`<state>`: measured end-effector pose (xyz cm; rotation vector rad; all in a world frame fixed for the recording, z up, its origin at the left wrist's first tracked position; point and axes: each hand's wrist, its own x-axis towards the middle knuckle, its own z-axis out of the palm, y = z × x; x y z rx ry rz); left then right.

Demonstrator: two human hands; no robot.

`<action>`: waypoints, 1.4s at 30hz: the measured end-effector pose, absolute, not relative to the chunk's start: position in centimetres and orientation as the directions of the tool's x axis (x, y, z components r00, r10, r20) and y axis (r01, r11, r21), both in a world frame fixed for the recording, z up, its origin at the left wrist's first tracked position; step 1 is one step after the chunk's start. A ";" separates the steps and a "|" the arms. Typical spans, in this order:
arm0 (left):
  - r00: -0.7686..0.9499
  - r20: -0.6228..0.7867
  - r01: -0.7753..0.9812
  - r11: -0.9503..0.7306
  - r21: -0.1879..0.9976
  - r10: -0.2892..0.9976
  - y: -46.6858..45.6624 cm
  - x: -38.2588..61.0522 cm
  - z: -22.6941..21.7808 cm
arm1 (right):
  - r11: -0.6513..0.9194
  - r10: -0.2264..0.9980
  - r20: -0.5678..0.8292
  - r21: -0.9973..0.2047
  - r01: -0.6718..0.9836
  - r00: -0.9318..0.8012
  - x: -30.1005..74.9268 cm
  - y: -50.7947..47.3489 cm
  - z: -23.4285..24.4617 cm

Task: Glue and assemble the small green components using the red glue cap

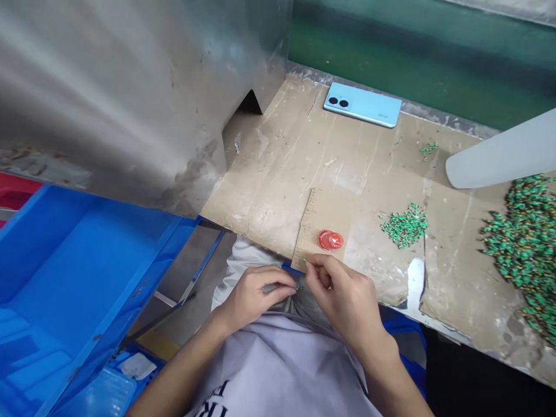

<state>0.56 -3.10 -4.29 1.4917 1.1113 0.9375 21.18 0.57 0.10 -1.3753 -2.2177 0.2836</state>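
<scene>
My left hand [260, 292] is closed in a pinch just off the table edge, with a tiny green piece [297, 286] at its fingertips. Close beside it, my right hand [341, 286] pinches another tiny green piece [304, 260] over the near end of a cardboard strip [310, 231]. What kind of pieces they are is too small to tell. On the strip, just beyond my right fingers, sits a shiny red lump [330, 240]. A small heap of green pieces [406, 226] lies to the right of it.
A large pile of green and dark pieces [530, 249] covers the table's right side, under a pale cylinder [499, 153]. Toward the back lies a light blue phone [362, 104]. A metal housing [143, 98] rises at left, above a blue bin [78, 272].
</scene>
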 end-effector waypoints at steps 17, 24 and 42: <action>0.167 0.210 0.080 -0.226 0.971 0.963 -2.6 0.7 -2.3 | 0.347 0.933 0.223 -0.768 0.538 -0.283 22.2 -0.8 2.0; 0.153 0.170 0.016 -0.174 0.985 0.974 -3.3 1.8 -1.1 | 0.162 0.930 0.061 -0.953 0.256 -0.362 23.0 -1.8 3.1; 0.120 0.156 -0.117 -0.142 0.983 0.980 -2.3 2.6 -0.6 | 0.067 0.920 0.014 -0.990 0.122 -0.392 23.2 -1.5 2.4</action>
